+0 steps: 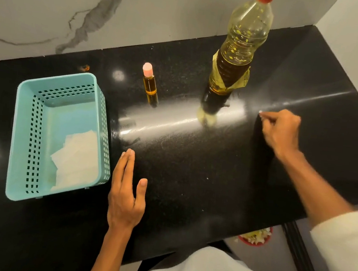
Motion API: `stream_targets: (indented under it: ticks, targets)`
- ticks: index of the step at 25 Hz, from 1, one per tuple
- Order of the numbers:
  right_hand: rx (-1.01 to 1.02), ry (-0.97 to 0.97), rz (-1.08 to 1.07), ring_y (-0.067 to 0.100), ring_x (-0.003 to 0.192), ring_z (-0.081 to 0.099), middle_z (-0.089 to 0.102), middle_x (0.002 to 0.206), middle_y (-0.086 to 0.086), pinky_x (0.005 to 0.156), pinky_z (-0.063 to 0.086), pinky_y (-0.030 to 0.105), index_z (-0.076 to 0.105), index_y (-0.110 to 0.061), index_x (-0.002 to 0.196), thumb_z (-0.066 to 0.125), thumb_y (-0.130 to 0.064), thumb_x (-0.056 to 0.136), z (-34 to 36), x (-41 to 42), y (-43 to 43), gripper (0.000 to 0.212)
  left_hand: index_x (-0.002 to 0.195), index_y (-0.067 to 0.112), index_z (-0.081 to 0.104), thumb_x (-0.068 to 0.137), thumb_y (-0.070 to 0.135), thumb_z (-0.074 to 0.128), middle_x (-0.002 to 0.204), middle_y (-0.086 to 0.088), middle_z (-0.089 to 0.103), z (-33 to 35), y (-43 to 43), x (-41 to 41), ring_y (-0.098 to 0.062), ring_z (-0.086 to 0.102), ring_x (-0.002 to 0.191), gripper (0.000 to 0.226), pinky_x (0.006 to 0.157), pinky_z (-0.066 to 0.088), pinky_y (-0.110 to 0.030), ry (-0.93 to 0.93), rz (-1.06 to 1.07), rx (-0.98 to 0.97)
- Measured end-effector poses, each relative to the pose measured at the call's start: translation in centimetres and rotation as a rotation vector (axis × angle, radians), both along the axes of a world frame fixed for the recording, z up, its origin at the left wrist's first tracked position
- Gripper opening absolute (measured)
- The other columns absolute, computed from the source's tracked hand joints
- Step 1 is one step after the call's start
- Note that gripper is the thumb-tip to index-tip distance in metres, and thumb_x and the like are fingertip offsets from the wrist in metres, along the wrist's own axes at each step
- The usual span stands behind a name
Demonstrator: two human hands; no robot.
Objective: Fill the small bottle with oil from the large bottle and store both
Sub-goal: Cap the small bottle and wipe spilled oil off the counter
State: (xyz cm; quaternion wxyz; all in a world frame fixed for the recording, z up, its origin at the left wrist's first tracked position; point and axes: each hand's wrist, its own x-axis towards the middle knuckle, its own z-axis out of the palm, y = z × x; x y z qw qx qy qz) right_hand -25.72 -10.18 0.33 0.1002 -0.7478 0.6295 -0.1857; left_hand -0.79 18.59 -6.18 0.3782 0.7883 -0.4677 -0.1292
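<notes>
While the large bottle (241, 47) stands upright on the black counter (191, 180) at one o'clock, red cap skyward, with the small bottle (150, 80) upright at its nine o'clock, the left hand (126, 195) lies flat and empty, and the right hand (282, 129) curls its fingers, their hold unclear.

Overhead glare streaks glossy black counter (191, 180), right hand (281, 132) motion-blurred

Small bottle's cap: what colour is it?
The small bottle's cap is pale pink; head view.
</notes>
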Motion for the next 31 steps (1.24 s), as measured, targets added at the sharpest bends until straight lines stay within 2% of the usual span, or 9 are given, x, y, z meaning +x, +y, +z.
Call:
stream_targets:
  ticks: [2,7,11,15,18,21,25,28,31]
  targets:
    - [-0.007,-0.063,0.190,0.028,0.056,0.056,0.057,0.061,0.013,0.058,0.042,0.033,0.078,-0.004,0.086,0.063,-0.011,0.088,-1.1,2.4,6.9,0.016,0.155,0.005,0.029,0.101,0.035,0.037,0.161,-0.008,0.032,0.0,0.0,0.0,-0.022,0.027,0.151,0.062,0.123,0.019,-0.019,-0.001,0.003,-0.002]
    - [0.158,-0.149,0.682,0.013,0.057,0.049,0.050,0.072,0.002,0.055,0.043,0.024,0.074,-0.009,0.106,0.052,-0.019,0.095,-3.2,4.0,23.7,0.027,0.155,0.005,0.030,0.102,0.039,0.037,0.161,-0.008,0.032,-0.2,0.2,0.0,-0.023,0.028,0.151,0.063,0.123,0.019,-0.019,-0.008,-0.002,-0.002]
    - [-0.105,0.007,0.304,0.025,0.054,0.053,0.054,0.065,0.010,0.054,0.047,0.036,0.076,-0.010,0.103,0.067,-0.004,0.085,-2.5,-1.9,11.2,0.021,0.154,0.004,0.031,0.104,0.048,0.030,0.160,-0.011,0.034,-0.2,0.3,0.0,-0.023,0.029,0.150,0.067,0.123,0.019,-0.019,0.001,-0.007,-0.016]
    - [-0.060,0.085,-0.082,0.039,0.067,0.060,0.062,0.072,0.021,0.068,0.047,0.043,0.077,-0.006,0.100,0.061,-0.019,0.090,-2.3,-4.0,3.7,0.022,0.154,0.004,0.032,0.102,0.038,0.037,0.159,-0.011,0.035,-0.3,0.3,0.1,-0.022,0.030,0.150,0.062,0.122,0.020,-0.018,0.013,-0.018,-0.020]
    - [-0.068,-0.024,-0.010,0.032,0.060,0.056,0.058,0.068,0.016,0.062,0.050,0.042,0.077,-0.007,0.099,0.067,-0.008,0.086,-2.7,0.1,8.9,0.016,0.154,0.005,0.032,0.101,0.038,0.038,0.159,-0.009,0.035,-0.3,0.3,0.0,-0.021,0.031,0.149,0.062,0.123,0.025,-0.027,0.028,-0.019,-0.037]
    - [0.008,-0.185,0.300,0.018,0.055,0.050,0.053,0.070,0.006,0.057,0.045,0.028,0.077,-0.008,0.102,0.070,-0.001,0.083,-3.8,7.0,17.5,0.021,0.153,0.005,0.034,0.100,0.036,0.042,0.158,-0.011,0.039,-0.1,0.2,0.1,-0.022,0.034,0.148,0.063,0.120,0.033,-0.047,0.032,-0.009,-0.073]
    - [0.038,-0.118,0.578,0.020,0.063,0.052,0.051,0.078,0.006,0.060,0.052,0.032,0.073,-0.004,0.095,0.059,-0.007,0.092,-3.3,17.2,14.7,0.015,0.148,0.002,0.044,0.099,0.034,0.045,0.151,-0.012,0.048,0.4,0.7,0.0,-0.020,0.041,0.143,0.059,0.119,0.035,-0.033,0.066,0.027,-0.129]
    - [0.081,-0.036,0.342,0.026,0.070,0.059,0.054,0.082,0.008,0.059,0.051,0.034,0.072,-0.006,0.085,0.053,-0.007,0.094,-3.7,15.5,9.4,0.021,0.145,0.006,0.048,0.098,0.035,0.046,0.147,-0.008,0.053,1.3,1.1,0.1,-0.018,0.046,0.140,0.055,0.116,0.035,-0.019,0.127,0.051,-0.123]
    - [0.031,-0.122,0.360,0.027,0.061,0.055,0.052,0.076,0.009,0.052,0.045,0.032,0.073,-0.007,0.092,0.059,-0.005,0.090,-4.4,11.8,16.0,0.014,0.142,0.011,0.053,0.099,0.033,0.048,0.140,-0.004,0.060,2.3,1.4,-0.8,-0.016,0.055,0.132,0.048,0.111,0.045,-0.031,0.195,0.145,-0.190]
